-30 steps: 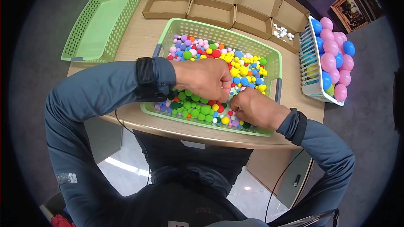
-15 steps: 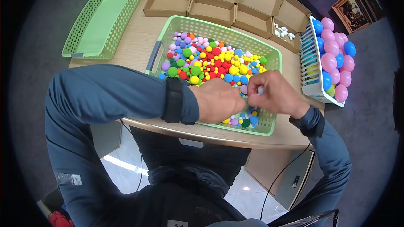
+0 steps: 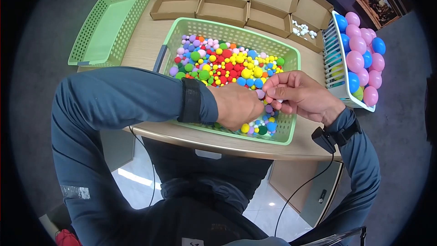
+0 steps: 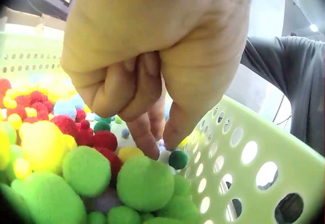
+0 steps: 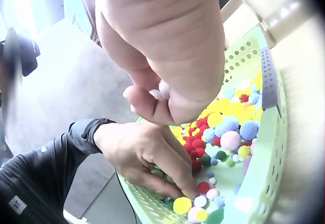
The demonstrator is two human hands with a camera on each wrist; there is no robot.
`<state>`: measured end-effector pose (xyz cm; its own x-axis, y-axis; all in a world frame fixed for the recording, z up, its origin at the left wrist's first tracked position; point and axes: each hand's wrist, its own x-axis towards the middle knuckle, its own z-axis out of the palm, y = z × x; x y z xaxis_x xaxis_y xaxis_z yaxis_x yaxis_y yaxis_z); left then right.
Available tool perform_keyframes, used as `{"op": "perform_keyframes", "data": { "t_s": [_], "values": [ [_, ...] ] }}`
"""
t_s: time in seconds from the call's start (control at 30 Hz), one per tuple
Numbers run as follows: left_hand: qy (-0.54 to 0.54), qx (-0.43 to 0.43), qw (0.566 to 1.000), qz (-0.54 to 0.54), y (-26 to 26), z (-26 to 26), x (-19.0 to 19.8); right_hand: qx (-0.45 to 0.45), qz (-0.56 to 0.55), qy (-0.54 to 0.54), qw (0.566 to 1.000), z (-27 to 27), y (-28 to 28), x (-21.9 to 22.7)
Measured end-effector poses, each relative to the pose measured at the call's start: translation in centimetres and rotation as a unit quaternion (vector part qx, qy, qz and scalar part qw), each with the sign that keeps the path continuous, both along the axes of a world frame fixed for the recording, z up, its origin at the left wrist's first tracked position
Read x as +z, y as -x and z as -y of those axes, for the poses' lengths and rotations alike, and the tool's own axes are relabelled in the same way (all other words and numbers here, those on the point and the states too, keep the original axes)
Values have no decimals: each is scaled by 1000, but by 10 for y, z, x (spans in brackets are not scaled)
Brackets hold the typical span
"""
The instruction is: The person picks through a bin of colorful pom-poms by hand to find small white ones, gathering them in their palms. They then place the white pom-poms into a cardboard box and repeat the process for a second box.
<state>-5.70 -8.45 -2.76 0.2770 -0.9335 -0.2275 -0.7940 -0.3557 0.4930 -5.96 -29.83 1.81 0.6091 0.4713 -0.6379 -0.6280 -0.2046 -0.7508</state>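
My left hand (image 3: 239,107) reaches down among the colored pompoms (image 3: 230,70) in the green basket (image 3: 293,130), near its front side. In the left wrist view its thumb and forefinger point down with a gap between their tips, right at a white pompom (image 4: 165,156) beside a dark green pompom (image 4: 178,159). The remaining fingers are bent towards the palm. Above the basket's right part, my right hand (image 3: 305,95) holds small white pompoms (image 5: 163,89) in its curled fingers, partly hidden by them.
Four open cardboard boxes (image 3: 223,9) line the back; the rightmost contains white pompoms (image 3: 302,29). A second green basket (image 3: 107,27) lies at the left. At the right stands a white basket (image 3: 337,59) heaped with pink and blue balloons (image 3: 357,59).
Both hands began close together in the basket. My left hand shifted towards the front, then stayed there. My right hand rose and moved right, turning so its curled fingers show.
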Motion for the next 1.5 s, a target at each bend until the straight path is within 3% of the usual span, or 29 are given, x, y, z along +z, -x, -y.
{"op": "perform_keyframes", "data": {
  "t_s": [0.13,0.23,0.3,0.33,0.4,0.5,0.53,0.57,0.6,0.63,0.7,0.73,0.87,0.97,1.03,1.07,1.1,1.17,1.2,1.27,1.3,1.4,1.47,1.5],
  "values": [
    [-31,60,997,-40,5,2,-7,45,50,26,997,4,-5,-9],
    [-31,75,996,-40,7,4,-12,95,100,108,985,6,-3,-12],
    [-25,78,996,-32,6,3,-12,258,305,201,894,7,-1,-13],
    [-45,75,996,-25,2,2,-7,259,305,201,894,3,0,-11],
    [-66,71,995,-20,-5,-3,3,357,321,288,829,-9,6,-7],
    [-42,114,992,-35,-22,-15,8,395,381,263,794,-16,13,-22],
    [-36,140,984,-105,-30,-18,10,386,480,223,755,-18,18,-27],
    [-28,167,970,-175,-35,-22,11,383,482,221,756,-19,18,-29],
    [8,211,946,-247,-37,-29,12,441,480,254,714,-22,18,-29],
    [4,211,946,-246,-42,-37,9,496,474,286,668,-27,18,-28],
    [55,273,874,-398,-52,-46,-1,525,464,285,654,-30,17,-32],
    [1,348,814,-464,-52,-47,14,509,496,267,651,-28,18,-39],
    [15,331,793,-511,-48,-50,12,499,547,262,619,-26,21,-54],
    [17,274,822,-499,-44,-45,6,510,532,265,622,-29,21,-54],
    [17,137,927,-349,-38,-42,3,524,508,281,623,-34,19,-44],
    [69,50,976,-198,-34,-40,0,537,482,298,624,-35,18,-39],
    [69,50,976,-199,-30,-38,-2,538,482,297,624,-34,17,-37],
    [9,-39,996,-83,-22,-33,11,534,497,314,607,-30,13,-33],
    [-16,-54,995,-83,-19,-30,17,535,497,312,608,-29,12,-30],
    [6,-55,998,-29,-13,-29,4,465,506,343,640,-27,8,-21],
    [29,-57,998,26,-11,-28,-2,466,506,343,640,-26,6,-18],
    [42,-68,996,48,-9,-24,-12,446,515,369,632,-22,5,-16],
    [30,-79,995,47,-9,-20,-11,424,583,372,585,-19,7,-30],
    [19,-88,995,45,-10,-18,-10,422,584,373,585,-18,8,-36]
  ]
}}
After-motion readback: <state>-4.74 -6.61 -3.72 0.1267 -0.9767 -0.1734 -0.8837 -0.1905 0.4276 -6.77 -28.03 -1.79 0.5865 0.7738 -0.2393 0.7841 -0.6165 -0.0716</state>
